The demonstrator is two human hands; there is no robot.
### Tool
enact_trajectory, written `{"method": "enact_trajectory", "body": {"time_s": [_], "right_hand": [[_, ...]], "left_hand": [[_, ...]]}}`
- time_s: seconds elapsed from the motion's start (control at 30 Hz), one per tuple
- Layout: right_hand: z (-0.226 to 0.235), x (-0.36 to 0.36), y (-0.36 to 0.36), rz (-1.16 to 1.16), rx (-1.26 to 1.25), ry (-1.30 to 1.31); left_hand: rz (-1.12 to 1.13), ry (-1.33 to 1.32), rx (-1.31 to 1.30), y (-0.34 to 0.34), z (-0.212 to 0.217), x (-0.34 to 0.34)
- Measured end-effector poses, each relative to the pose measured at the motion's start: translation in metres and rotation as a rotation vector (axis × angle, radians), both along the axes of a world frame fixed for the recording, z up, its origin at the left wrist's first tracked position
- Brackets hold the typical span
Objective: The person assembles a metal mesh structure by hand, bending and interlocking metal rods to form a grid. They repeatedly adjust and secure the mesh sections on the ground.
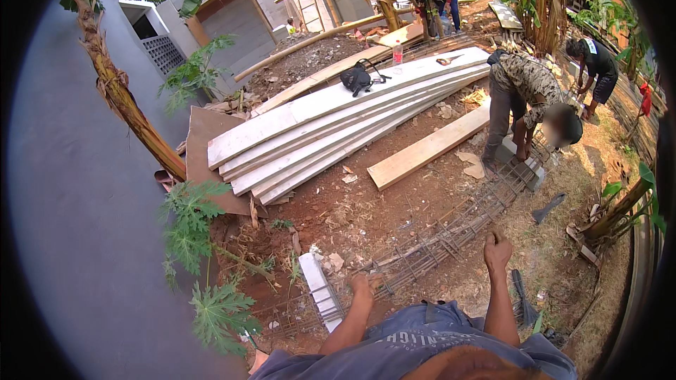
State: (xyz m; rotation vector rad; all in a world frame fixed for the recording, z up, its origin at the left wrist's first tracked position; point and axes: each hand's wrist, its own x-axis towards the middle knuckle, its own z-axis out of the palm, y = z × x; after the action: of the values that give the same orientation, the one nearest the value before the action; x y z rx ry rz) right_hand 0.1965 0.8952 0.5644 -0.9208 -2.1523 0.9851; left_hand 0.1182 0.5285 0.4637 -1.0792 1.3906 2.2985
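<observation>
A long cage of thin steel rebar (429, 246) with square stirrups runs across the ground in front of me, from lower left to upper right. My left hand (362, 288) is at the cage's near part, its fingers bent in among the bars; what they pinch is too small to make out. Over the bare ground just right of the cage, my right hand (497, 251) is closed with the thumb on top; anything inside it is hidden. Beside my left hand, a pale block (320, 292) lies under the cage's near end.
A person (524, 95) bends over the cage's far end, by a grey block (535, 172). Others work farther back. Stacked white planks (310, 130) hold a black backpack (360, 79) and a bottle (398, 53). A single board (429, 144) lies nearer. Papaya leaves (222, 313) crowd the left.
</observation>
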Motion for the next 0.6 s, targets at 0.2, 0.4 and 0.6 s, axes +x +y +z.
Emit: {"method": "enact_trajectory", "body": {"time_s": [0.2, 0.4, 0.6], "right_hand": [[0.080, -0.060, -0.027, 0.037, -0.591, 0.576], [0.156, -0.054, -0.091, 0.538, 0.015, 0.508], [0.124, -0.016, -0.135, 0.908, 0.120, 0.383]], "left_hand": [[-0.552, 0.003, -0.199, -0.012, 0.011, 0.047], [-0.693, 0.307, -0.432, 0.004, 0.069, 0.043], [0.096, 0.570, 0.363, 0.037, 0.212, -0.043]]}}
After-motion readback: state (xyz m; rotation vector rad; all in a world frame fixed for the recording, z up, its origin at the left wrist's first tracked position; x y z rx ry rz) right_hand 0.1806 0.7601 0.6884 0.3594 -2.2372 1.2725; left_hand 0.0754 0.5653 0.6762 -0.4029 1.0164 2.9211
